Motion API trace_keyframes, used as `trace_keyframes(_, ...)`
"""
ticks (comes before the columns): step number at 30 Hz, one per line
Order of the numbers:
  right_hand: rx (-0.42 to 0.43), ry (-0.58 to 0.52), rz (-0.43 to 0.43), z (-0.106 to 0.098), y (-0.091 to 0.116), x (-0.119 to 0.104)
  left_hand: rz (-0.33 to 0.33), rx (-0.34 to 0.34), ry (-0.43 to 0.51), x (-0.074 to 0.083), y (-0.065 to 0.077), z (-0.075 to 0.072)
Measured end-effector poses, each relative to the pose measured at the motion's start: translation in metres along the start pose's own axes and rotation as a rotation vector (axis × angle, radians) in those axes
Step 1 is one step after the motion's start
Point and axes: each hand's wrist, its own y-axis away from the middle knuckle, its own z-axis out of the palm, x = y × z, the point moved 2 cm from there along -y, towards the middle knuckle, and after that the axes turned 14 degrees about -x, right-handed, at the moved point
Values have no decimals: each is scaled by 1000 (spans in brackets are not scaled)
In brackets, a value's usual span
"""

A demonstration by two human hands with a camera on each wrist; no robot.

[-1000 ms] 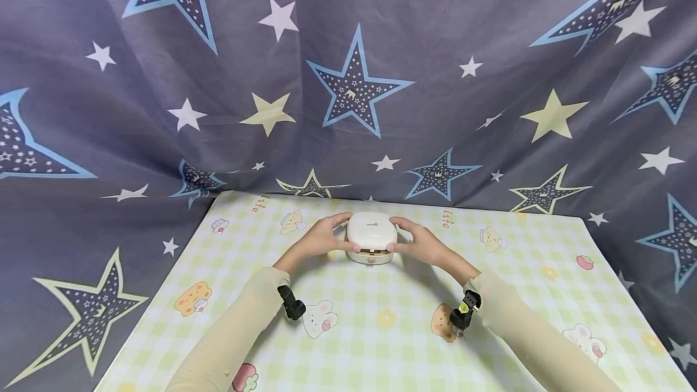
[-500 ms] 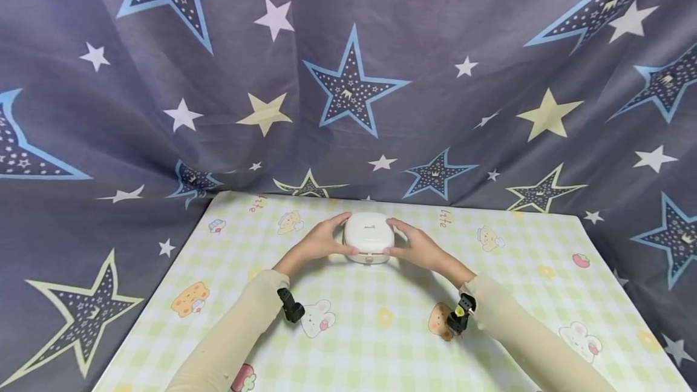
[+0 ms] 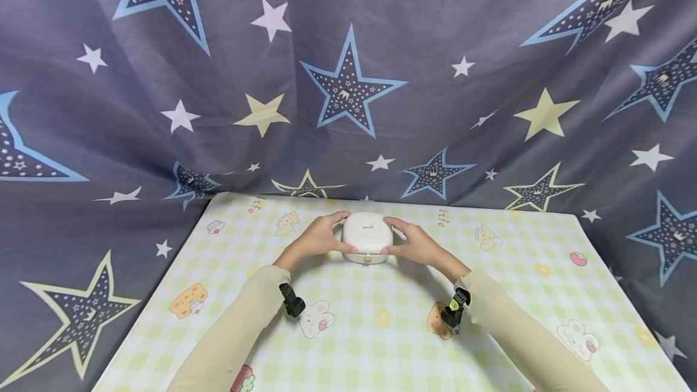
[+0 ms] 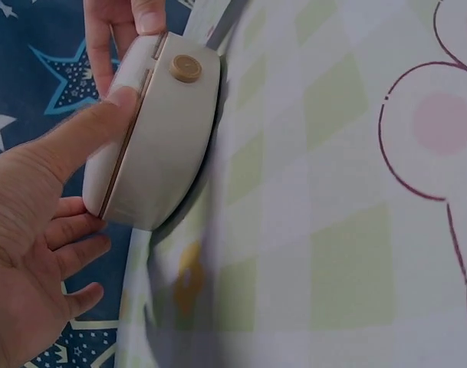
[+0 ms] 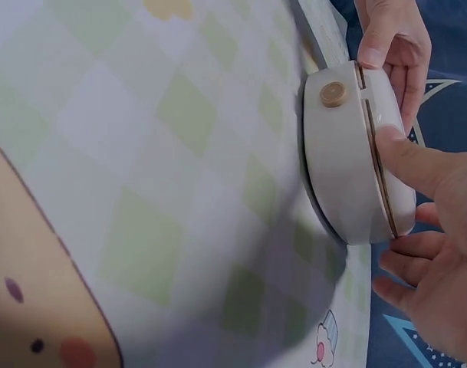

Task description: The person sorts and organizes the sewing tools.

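Observation:
A white rounded lidded case (image 3: 368, 233) stands at the back middle of the table, with small lettering on top and a round gold button (image 4: 185, 69) on its front wall. Its lid (image 5: 386, 115) lies down over the base, leaving a thin gold-edged seam. My left hand (image 3: 320, 238) holds the lid from the left, thumb on its front edge. On the other side, my right hand (image 3: 418, 245) holds it likewise, with its thumb near the seam in the right wrist view. Some of my fingertips are hidden behind the case.
A pale green checked cloth (image 3: 381, 343) with cartoon prints covers the table. Right behind the table's back edge hangs a dark star-patterned curtain (image 3: 425, 95). Black wrist cameras are strapped over both sleeves.
The lid has come down onto the base under both hands, narrowing the front gap to a thin seam. The hands otherwise stay at the same sides, and the view has shifted slightly.

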Motion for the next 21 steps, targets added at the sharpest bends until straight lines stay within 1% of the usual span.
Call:
trace_keyframes(2, 1, 3, 7, 0, -1, 1, 2, 4, -15, 1, 0, 0)
trace_keyframes(4, -7, 31, 16, 0, -1, 0, 1, 4, -28, 1, 0, -1)
trace_keyframes(11, -12, 172, 14, -1, -3, -8, 7, -18, -108, 1, 3, 0)
trace_keyframes(13, -13, 187, 8, -1, -4, -8, 19, -14, -134, -1, 5, 2)
trace_keyframes(17, -7, 202, -13, 0, -2, -6, 39, -4, -224, -4, 9, 6)
trace_keyframes(19, -4, 197, -12, 1, -2, -5, 49, -9, -273, -3, 11, 7)
trace_keyframes(21, 1, 194, -9, 2, -1, -4, 55, -16, -296, -2, 11, 8)
